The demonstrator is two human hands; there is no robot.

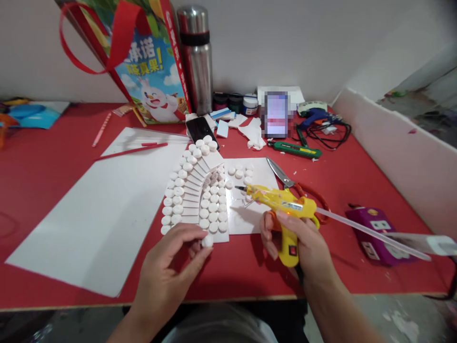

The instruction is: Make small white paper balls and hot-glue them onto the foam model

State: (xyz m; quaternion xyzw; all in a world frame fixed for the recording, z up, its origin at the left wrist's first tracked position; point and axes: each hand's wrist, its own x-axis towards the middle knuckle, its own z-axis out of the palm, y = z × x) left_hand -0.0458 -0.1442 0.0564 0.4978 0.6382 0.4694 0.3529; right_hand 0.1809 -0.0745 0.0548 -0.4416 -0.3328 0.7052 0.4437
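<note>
Between the thumb and fingers of my left hand (174, 262) is a small white disc (207, 240), held just off the near edge of a white board (223, 237). Rows of similar white discs (213, 207) cover much of that board, with a curved strip of thin white slats (191, 190) among them. My right hand (303, 238) is wrapped around the handle of a yellow glue gun (282, 200). Its dark nozzle points left, over a second white sheet (246, 219) with several loose discs (239, 173). A long glue stick (371, 232) protrudes from its back.
Scissors (285, 176) lie behind the glue gun, near a green utility knife (296, 149). A purple box (378, 233) is at right. At left lies a large white sheet (96, 209). A steel flask (196, 62), a printed bag (150, 71) and phones (202, 131) stand or lie at the back.
</note>
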